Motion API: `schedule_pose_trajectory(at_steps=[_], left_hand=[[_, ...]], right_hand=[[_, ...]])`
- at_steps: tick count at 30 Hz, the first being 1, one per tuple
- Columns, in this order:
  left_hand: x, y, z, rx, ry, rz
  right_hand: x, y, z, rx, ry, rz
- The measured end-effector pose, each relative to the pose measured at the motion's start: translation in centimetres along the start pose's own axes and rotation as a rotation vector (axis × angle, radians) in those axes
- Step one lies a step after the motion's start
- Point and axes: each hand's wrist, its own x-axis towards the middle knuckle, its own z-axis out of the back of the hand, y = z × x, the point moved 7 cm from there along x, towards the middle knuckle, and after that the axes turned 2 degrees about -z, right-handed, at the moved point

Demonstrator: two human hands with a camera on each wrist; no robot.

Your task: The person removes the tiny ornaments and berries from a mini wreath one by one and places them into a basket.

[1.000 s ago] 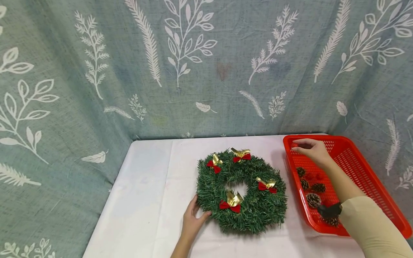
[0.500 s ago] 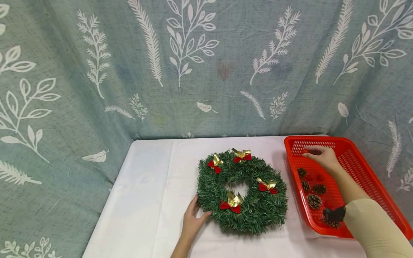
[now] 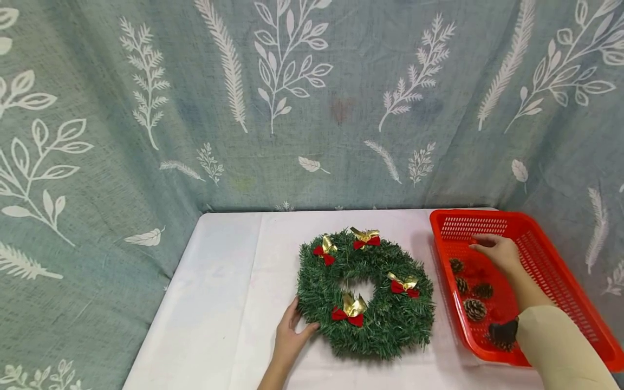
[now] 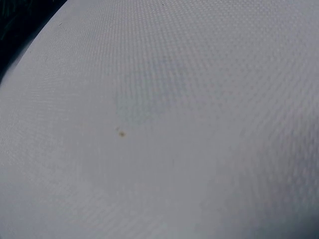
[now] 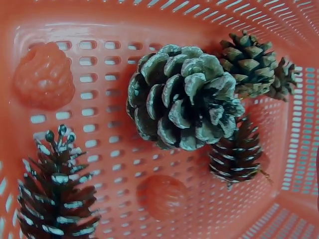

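A green Christmas wreath with several red-and-gold bows lies flat on the white table. At its near left edge, my left hand holds the rim between thumb and bent fingers. My right hand is over the red plastic basket at the right, pinching a small red ornament whose shape is hard to make out against the basket. In the right wrist view, pine cones and red raspberry-like ornaments lie on the basket floor; neither hand shows there.
Several pine cones are along the basket's left side. A patterned grey-green curtain hangs behind the table and at both sides. The left wrist view shows mostly white tablecloth.
My right hand, with the small red ornament, has moved rightward and nearer to me, further over the basket. The left hand and the wreath have stayed in place.
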Motion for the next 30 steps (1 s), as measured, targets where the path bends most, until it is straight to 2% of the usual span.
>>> schedule_pose_trajectory(at_steps=[6,10,14,20,23,30], left_hand=[[-0.3,0.1,0.1,-0.012,0.000,-0.014],[-0.3,-0.1,0.0,-0.010,-0.003,-0.019],[-0.3,-0.4,0.0,-0.015,-0.010,-0.023],[-0.1,-0.3,0.0,-0.002,-0.008,-0.021],[-0.1,0.2,0.0,0.005,-0.015,-0.033],[0.0,2.9,-0.2,-0.014,-0.017,-0.016]], right_hand=[[0.1,-1.3,-0.5,0.049,-0.016,-0.048],[0.2,-1.8,-0.8,0.071,0.003,-0.086],[0.4,-2.4,-1.4,0.048,0.028,-0.086],[0.0,-3.9,-2.0,-0.016,-0.021,-0.119],[-0.1,-4.3,-2.3,-0.007,-0.029,-0.144],[-0.2,-5.0,-2.8,0.016,-0.032,-0.185]])
